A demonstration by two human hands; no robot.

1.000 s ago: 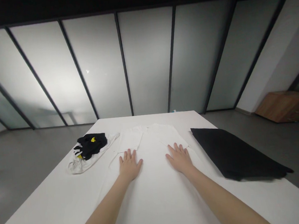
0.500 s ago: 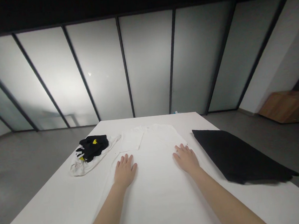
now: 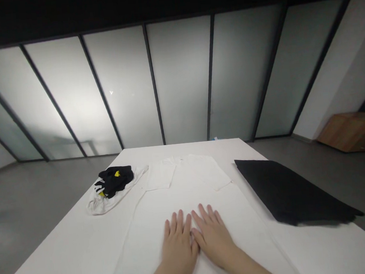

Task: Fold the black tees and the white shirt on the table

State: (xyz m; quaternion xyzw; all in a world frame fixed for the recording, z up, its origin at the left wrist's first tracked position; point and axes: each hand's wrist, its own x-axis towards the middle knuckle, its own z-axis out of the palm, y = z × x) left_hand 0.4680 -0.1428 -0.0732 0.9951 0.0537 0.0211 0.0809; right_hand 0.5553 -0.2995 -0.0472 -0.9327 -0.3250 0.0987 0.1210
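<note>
Pressed the left hand and the right hand palm down on a white garment spread over a white bench. Held the fingers of both hands extended and slightly parted, gripping nothing, with the two thumbs touching or nearly touching; impossible to tell which from the head view. Left a white sleeve-like flap and a second flap lying at the far end of the garment.

Risked dragging the cloth out of line if the palms slid while pressing, and losing an edge against the bench, white on white. Risked snagging the black bundle on its crumpled white cloth to the left, or the black sheet to the right, if any part of the garment swung wide.

Differed from the earlier frame in the hands: brought in from well apart to side by side, and drawn nearer the body along the garment.
</note>
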